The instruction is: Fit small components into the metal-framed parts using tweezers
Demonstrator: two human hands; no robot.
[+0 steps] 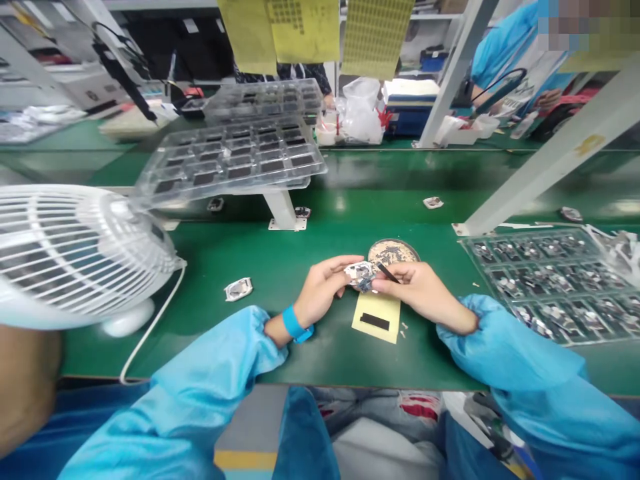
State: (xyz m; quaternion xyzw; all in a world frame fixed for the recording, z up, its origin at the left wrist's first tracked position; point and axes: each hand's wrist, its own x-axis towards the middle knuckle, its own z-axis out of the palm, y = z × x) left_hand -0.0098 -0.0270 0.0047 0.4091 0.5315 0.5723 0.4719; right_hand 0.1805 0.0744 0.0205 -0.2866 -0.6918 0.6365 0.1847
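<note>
My left hand (320, 291) grips a small white watch-like housing (358, 272) by its left side, above the green bench. At the housing's right side, the fingers of my right hand (419, 291) pinch a small dark grey electronic part (367, 283) against it. A slim black tool (387, 272) also sticks out of my right hand; its kind is unclear. Just behind my hands sits a round dish (394, 251) of tiny pale and dark pieces. Below them lies a yellow paper (365, 333) with a black strip (375, 321) on it.
A white fan (80, 257) stands at left, its cord on the bench. Another white housing (239, 289) lies nearby. To the right is a clear tray (500, 272) full of parts. Stacked clear trays (230, 157) rest on a raised stand. A co-worker (520, 60) sits across the bench.
</note>
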